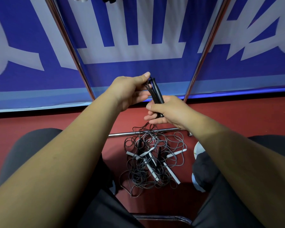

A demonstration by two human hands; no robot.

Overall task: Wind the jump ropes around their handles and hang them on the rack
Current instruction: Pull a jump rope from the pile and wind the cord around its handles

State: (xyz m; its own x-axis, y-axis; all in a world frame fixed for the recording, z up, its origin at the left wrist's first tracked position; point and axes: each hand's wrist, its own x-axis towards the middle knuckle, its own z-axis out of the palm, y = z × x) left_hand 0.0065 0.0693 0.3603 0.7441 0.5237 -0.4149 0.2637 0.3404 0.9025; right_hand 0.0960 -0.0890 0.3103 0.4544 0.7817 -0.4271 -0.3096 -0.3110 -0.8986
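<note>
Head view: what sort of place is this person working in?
Probably a gym or sports hall: a red floor like a court surface, a big blue banner with white lettering behind metal rack poles, and a pile of jump ropes on the floor.

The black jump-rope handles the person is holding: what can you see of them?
The black handles are slim, smooth, plastic-looking sticks held close together and tilted nearly upright. The right hand grips their lower end. The left hand pinches their top, its thumb pressing thin dark cord strands that run alongside them. More cord trails down from them to the tangled pile below.
</note>
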